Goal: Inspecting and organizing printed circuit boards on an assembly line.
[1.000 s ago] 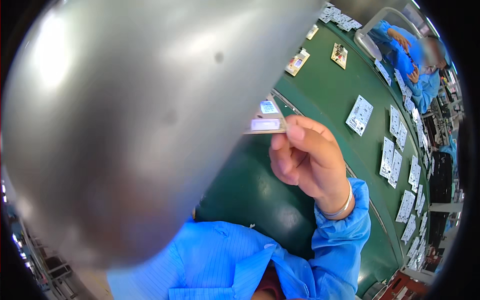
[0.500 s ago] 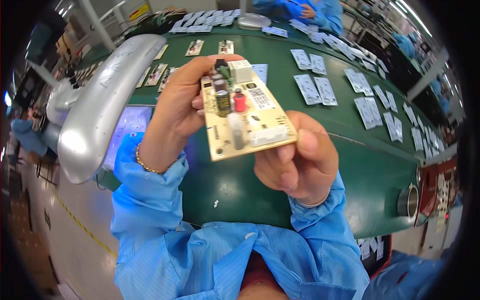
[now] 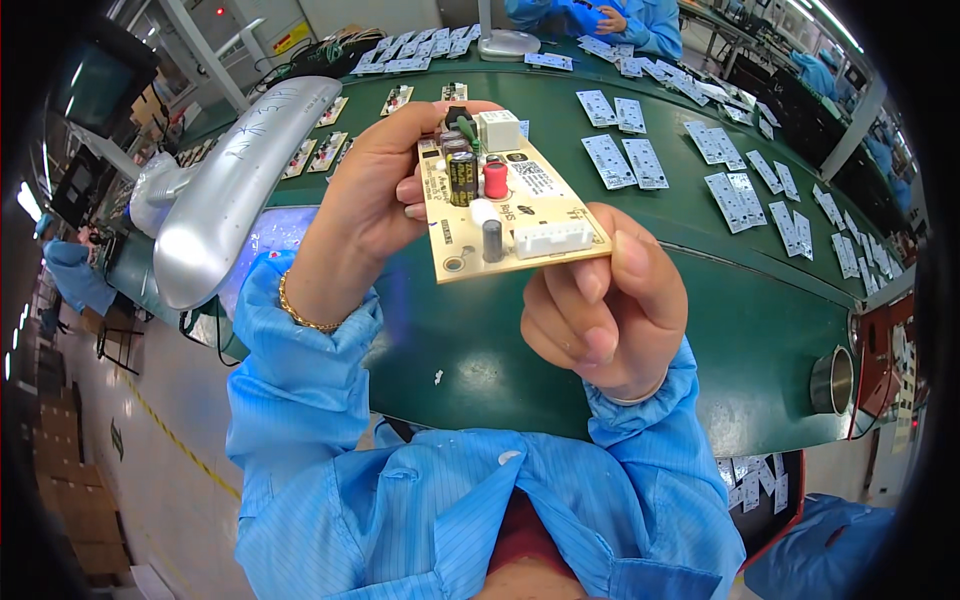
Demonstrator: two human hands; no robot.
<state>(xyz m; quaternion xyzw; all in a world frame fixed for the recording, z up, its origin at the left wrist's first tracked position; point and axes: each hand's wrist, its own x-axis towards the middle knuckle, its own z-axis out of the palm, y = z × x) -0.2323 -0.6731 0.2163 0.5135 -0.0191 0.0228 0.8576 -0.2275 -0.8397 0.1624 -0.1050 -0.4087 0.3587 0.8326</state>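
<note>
Between my two hands a cream-coloured circuit board (image 3: 550,207) is held up above the green bench, tilted with its component side showing. It carries dark capacitors, a red part, a white relay block and a white connector along the near edge. My left hand (image 3: 385,175) grips its far left side, the thumb along the edge and some fingers hidden behind. At the near right corner, my right hand (image 3: 615,295) pinches the board between thumb and fingers, with the other fingers curled beneath.
A silver lamp head (image 3: 245,190) arches at the left. Several populated boards (image 3: 328,150) lie behind it, and rows of pale boards (image 3: 608,162) lie on the green bench (image 3: 740,340). A metal cup (image 3: 832,380) stands at the right edge. Across the bench is a co-worker in blue (image 3: 655,25).
The board has tipped flatter, its near edge rising, and sits slightly further right in view. Both hands keep their hold. The whole surrounding view has shifted a little.
</note>
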